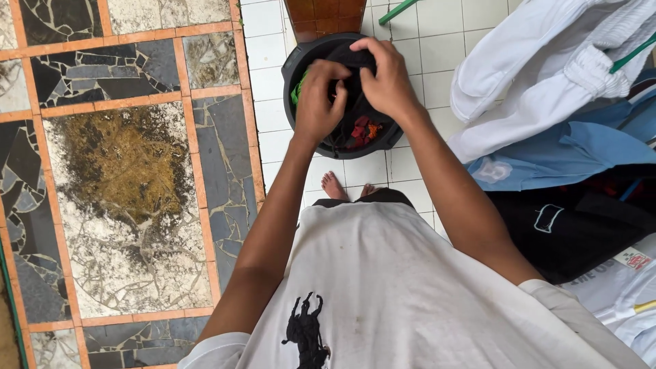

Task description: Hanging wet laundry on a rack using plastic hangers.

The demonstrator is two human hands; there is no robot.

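Observation:
A dark round bucket [295, 60] stands on white floor tiles in front of my bare feet. It holds wet clothes in black, red and green. Both hands are above the bucket and grip one black garment [354, 61]. My left hand [318, 101] pinches its lower part with closed fingers. My right hand [388, 76] clasps its upper part from the right. The two hands almost touch.
White clothes [533, 75], a blue shirt [581, 154] and a black garment [581, 225] hang at the right. A stone-patterned wall with orange borders [123, 178] fills the left. A brown wooden piece [324, 17] stands behind the bucket.

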